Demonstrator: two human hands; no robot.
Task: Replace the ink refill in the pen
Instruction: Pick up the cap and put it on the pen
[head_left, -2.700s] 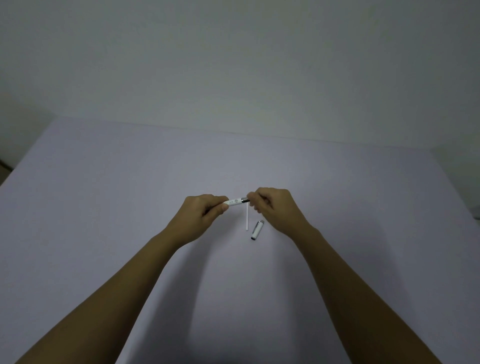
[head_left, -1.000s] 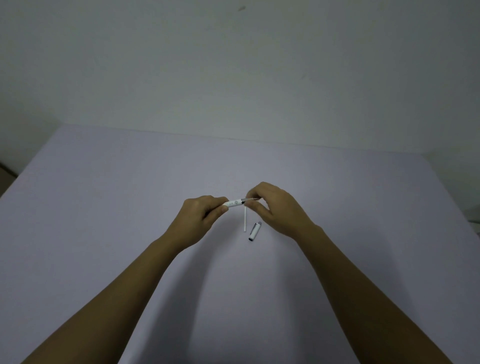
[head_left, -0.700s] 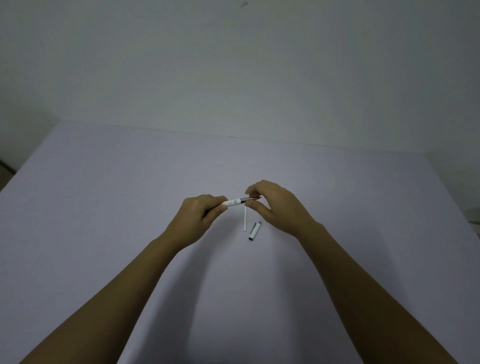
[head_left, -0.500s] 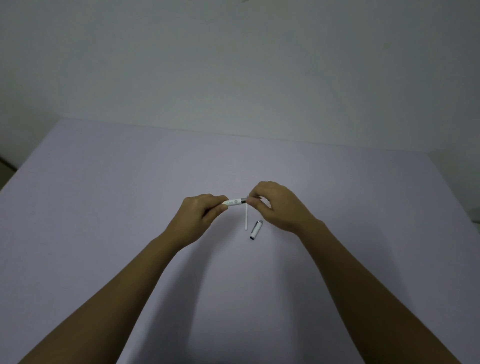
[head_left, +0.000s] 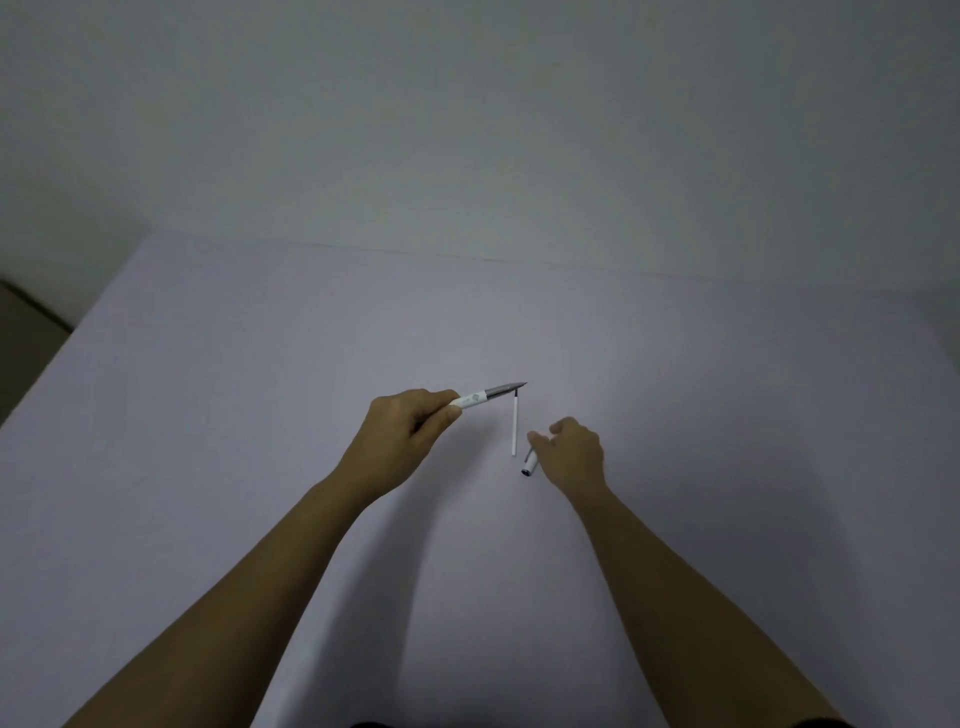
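My left hand (head_left: 410, 436) holds a white pen (head_left: 485, 396) by its barrel, with the grey pointed tip aimed right and slightly up. A thin white ink refill (head_left: 515, 428) lies on the table just under that tip, running towards me. To its right lies the white pen cap (head_left: 530, 462), dark open end towards me. My right hand (head_left: 574, 452) is low over the table beside the cap. Its thumb is at the cap's upper end, its fingers are loosely curled and apart, and I see no closed grip.
A pale lilac table (head_left: 260, 415) spans the view, with its far edge against a plain grey wall (head_left: 467, 130). The table's left edge drops off at the far left. Both forearms stretch in from the bottom.
My right hand has let go of the pen's tip end and dropped down and right to the cap on the table. The left hand still holds the pen, whose grey tip now shows fully.
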